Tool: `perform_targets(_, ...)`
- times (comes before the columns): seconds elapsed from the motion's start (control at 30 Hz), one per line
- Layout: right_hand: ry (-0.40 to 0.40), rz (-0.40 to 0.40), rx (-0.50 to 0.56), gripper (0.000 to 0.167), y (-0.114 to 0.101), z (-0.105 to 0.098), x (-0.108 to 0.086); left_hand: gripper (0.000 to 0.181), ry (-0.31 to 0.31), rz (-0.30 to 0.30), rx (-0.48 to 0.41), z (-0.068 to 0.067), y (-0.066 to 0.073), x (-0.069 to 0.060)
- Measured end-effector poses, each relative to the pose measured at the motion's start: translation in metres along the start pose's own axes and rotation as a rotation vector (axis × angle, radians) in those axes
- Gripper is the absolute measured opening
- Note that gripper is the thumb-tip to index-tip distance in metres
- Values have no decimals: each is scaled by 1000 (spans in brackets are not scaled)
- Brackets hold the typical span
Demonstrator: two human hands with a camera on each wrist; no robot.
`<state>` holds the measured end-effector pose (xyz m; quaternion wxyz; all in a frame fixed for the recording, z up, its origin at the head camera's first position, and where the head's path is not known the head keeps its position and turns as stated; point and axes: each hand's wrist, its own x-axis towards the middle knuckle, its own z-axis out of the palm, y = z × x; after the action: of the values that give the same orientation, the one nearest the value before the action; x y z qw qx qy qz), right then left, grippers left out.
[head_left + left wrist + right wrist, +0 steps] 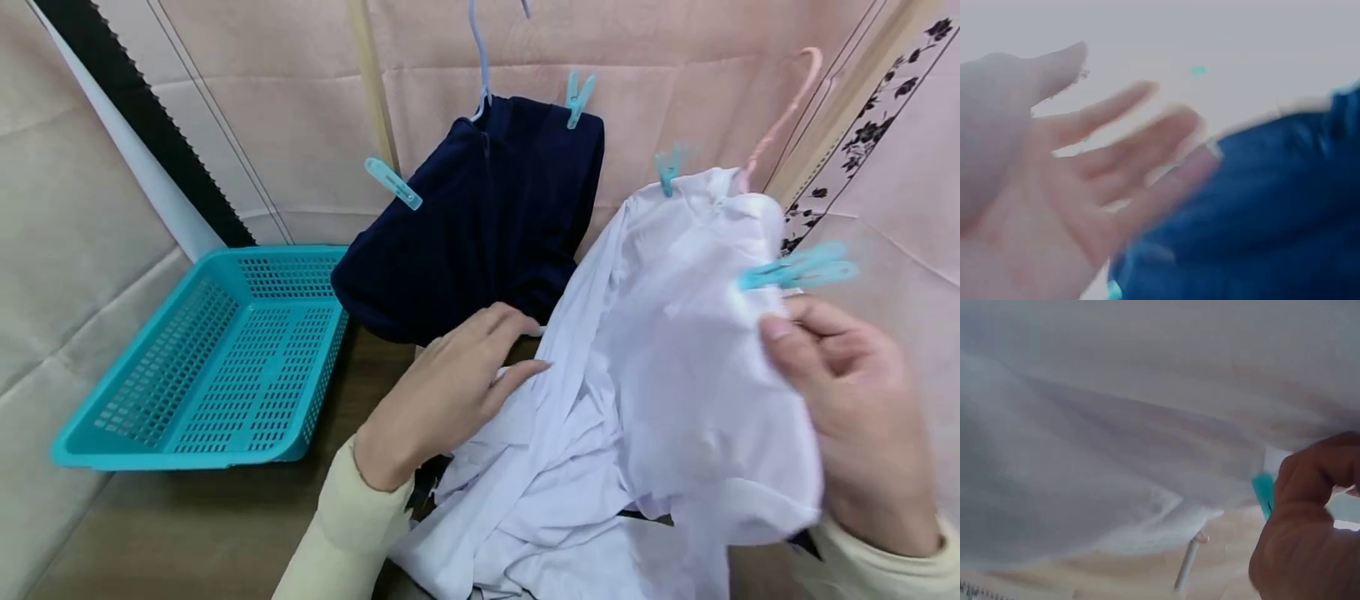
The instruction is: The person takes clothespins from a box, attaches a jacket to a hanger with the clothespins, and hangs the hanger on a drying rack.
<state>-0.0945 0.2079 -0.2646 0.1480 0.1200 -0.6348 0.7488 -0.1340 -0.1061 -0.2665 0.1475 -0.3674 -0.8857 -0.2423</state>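
A white garment (pixel 675 333), likely a shirt, hangs from a pink hanger (pixel 780 117), its lower part spread in folds over the table. Thumb and fingers of my right hand (pixel 855 400) pinch its right edge, just below a blurred turquoise clothespin (pixel 798 267). Another clothespin (pixel 667 169) grips the garment near the hanger's neck. My left hand (pixel 457 383) reaches between the white garment and a navy garment (pixel 480 225), its fingers loosely extended and holding nothing. In the left wrist view the same open palm (pixel 1041 212) faces the camera beside the navy cloth (pixel 1260 219).
The navy garment is on a light blue hanger (pixel 480 58), with turquoise clothespins at its left shoulder (pixel 393 183) and right shoulder (pixel 577 100). A turquoise perforated basket (pixel 180 460) stands on the brown table (pixel 195 533) at left. Wooden poles (pixel 371 75) rise behind.
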Motion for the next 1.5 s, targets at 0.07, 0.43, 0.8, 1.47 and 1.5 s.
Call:
perform_targets(0.07, 30, -32, -35, 11, 2, 36, 0, 24, 111, 129, -71, -2, 14, 0)
perform_targets(0.43, 81, -122, -291, 15, 22, 141, 1, 12, 151, 108, -155, -15, 45, -15)
perform_targets(0.8, 42, -67, -478, 21, 37, 157, 6, 16, 207, -149, 148, -18, 52, -23)
perform_targets(1.47, -420, -114, -861, 29, 8, 77, 14, 22, 338, 109, 213, -22, 28, -16)
perform_targets(1.5, -463, -102, -903, 26, 6, 70, 14, 22, 341, 123, 218, -23, 27, -15)
